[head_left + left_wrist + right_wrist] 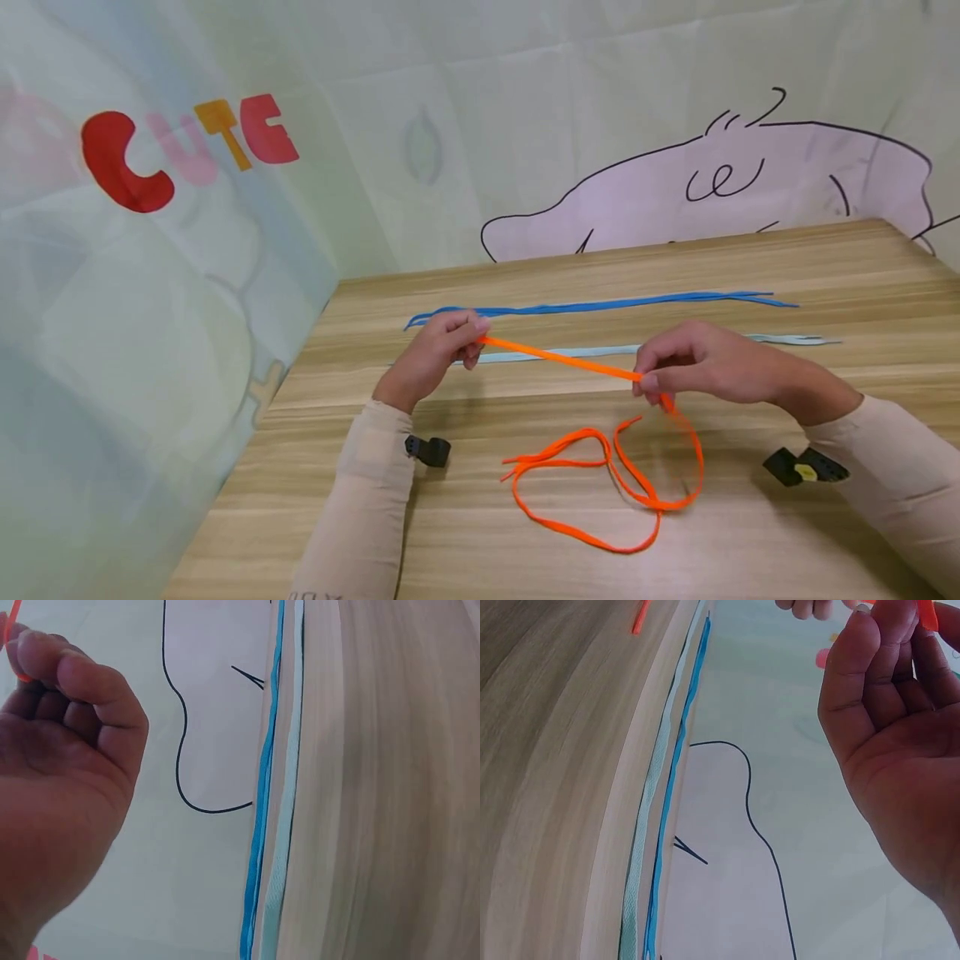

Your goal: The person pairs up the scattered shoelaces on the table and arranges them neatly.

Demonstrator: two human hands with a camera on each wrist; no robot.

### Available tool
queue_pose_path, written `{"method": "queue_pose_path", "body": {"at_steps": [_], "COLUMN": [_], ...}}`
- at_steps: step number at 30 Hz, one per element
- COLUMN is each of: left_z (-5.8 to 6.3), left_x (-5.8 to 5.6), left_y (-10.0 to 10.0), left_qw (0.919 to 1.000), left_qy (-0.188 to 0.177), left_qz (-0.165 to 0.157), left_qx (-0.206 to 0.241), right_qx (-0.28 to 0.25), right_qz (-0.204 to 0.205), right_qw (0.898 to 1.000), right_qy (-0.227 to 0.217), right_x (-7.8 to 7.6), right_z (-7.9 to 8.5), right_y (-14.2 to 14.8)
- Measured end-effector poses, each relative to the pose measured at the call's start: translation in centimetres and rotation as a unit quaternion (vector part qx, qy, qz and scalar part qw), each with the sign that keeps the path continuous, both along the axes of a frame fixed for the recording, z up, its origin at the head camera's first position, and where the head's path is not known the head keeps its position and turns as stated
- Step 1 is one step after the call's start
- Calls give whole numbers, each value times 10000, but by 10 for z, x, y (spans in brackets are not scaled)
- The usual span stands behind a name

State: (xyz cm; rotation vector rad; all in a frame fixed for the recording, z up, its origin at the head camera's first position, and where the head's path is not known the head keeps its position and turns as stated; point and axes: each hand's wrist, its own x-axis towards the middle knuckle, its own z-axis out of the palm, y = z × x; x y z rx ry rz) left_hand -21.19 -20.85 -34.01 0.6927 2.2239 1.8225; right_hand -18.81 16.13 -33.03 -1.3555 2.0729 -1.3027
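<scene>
An orange shoelace (558, 357) runs taut between my two hands, sloping down slightly to the right. My left hand (435, 350) pinches one part of it between thumb and fingers. My right hand (708, 362) pinches it further along, and from there the lace hangs down in a curve to the table. More orange lace (585, 546) lies in loose loops below the hands, with a few tips showing at the left of the loops. In the right wrist view, curled fingers of the right hand (907, 712) hold the orange lace at the top edge.
Blue shoelaces (600, 307) lie stretched straight across the back of the wooden table (315, 517). A pale mint shoelace (795, 339) lies parallel in front of them, partly behind the hands. A printed cloth (420, 100) hangs behind and to the left of the table.
</scene>
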Motion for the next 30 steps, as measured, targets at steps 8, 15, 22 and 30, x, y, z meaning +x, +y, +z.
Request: {"method": "queue_pose_path", "body": {"at_steps": [8,15,22,30], "left_z": [-4,-6,-7,-8], "left_x": [-3,-4,-4,-5], "left_y": [-6,-11,-19,-28], "left_qw": [9997,9990,9976,9972], "left_qy": [-117,-205,-258,-303], "left_qz": [174,325,462,396], "left_qx": [106,214,454,550], "right_qx": [-136,-284,-454,-497], "right_qz": [66,121,108,-25], "right_qw": [9998,9993,9989,9988], "right_qy": [-145,-192,-102,-1], "right_x": [-1,0,2,3], "right_z": [1,5,9,14], "right_y": [2,5,9,13]}}
